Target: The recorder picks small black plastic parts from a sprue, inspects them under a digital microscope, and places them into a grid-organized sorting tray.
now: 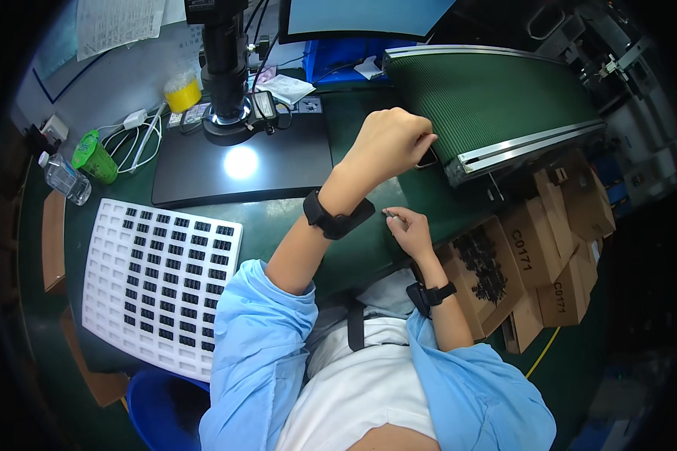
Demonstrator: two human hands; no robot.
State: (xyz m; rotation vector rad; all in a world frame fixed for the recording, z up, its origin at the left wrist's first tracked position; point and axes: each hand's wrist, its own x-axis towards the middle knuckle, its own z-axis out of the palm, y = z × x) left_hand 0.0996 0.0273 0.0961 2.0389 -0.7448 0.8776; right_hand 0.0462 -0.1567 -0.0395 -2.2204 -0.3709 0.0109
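Your right hand (411,231) pinches a small dark piece (389,213) between thumb and index finger, just above the green tabletop (271,233) and near your waist. Your left hand (395,139) is raised with its fingers curled narrow into a fist, back of the hand upward; you cannot tell from here whether anything sits inside it.

That fist is just beside the near left corner of the ribbed green conveyor belt (496,98), whose metal rail (530,146) edges the side toward you. Green surface shows between your right hand and the white tray (109,286) to your left — your left forearm and rolled sleeve cross over that stretch. The tray holds rows of black parts (177,249); its lower right edge meets your sleeve, and its near edge reaches over the blue bin (139,398).

Beside your right forearm, an open carton (495,319) holds a heap of black pieces (483,267). A cardboard panel (538,233) next to it bears large, dark printed characters. Beyond the tray, the microscope (226,83) lights a dark flat board (293,161); printed sheets (116,26) hang on the wall — their rows are too small to read.
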